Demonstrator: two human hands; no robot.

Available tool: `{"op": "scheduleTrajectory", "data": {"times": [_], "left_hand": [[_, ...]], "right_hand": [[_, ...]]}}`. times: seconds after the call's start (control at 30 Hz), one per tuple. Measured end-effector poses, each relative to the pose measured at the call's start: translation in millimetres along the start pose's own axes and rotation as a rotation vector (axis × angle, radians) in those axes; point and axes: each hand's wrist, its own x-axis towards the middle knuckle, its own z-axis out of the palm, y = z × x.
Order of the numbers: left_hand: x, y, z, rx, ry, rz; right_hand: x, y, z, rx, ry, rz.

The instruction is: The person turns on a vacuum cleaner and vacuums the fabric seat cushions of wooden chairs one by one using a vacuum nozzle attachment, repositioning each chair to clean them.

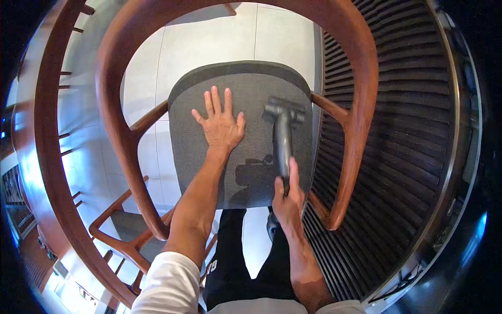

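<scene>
My left hand (221, 125) lies flat with spread fingers on the dark grey fabric seat (246, 83) of a wooden chair. Wrapped around the handle of a dark vacuum nozzle (284, 133) is my right hand (288, 199). The wide head of the nozzle rests on the right part of the seat, slightly blurred. A curved brown wooden backrest and arms (361, 63) surround the seat. Shadows fall on the cushion between my hands.
Dark slatted wooden panelling (397, 131) stands close along the right. Another wooden chair (125, 225) with a grey seat is at lower left, near a long curved wooden edge (49, 131). Pale floor tiles (209, 39) show beyond the chair.
</scene>
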Motion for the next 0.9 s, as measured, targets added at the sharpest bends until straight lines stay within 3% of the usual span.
{"op": "scheduleTrajectory", "data": {"times": [0.1,0.2,0.33,0.47,0.57,0.67,0.73,0.77,0.83,0.9], "left_hand": [[1,0,0,-0.019,0.006,0.001],[1,1,1,-0.014,-0.035,-0.021],[4,2,-5,-0.023,-0.078,-0.022],[4,2,-6,-0.023,-0.099,-0.021],[5,2,-5,-0.034,-0.103,-0.030],[2,1,-2,-0.045,-0.092,-0.034],[3,1,-1,-0.045,-0.084,-0.028],[4,1,0,-0.037,-0.079,-0.031],[1,3,-1,-0.021,-0.091,-0.017],[1,3,0,0.025,-0.042,-0.016]], "right_hand": [[72,-30,5,-0.061,0.093,-0.127],[123,-66,-7,-0.214,0.057,-0.025],[182,-71,-6,-0.261,0.108,-0.058],[220,-81,-7,-0.243,-0.016,0.152],[156,-68,-31,-0.197,0.013,0.012],[48,-25,-41,-0.257,0.094,-0.314],[-5,-28,-41,-0.344,0.035,-0.103],[1,-24,-37,-0.328,0.068,-0.112],[49,-43,-32,-0.205,-0.013,0.106],[115,-45,-23,-0.217,0.083,-0.095]]}}
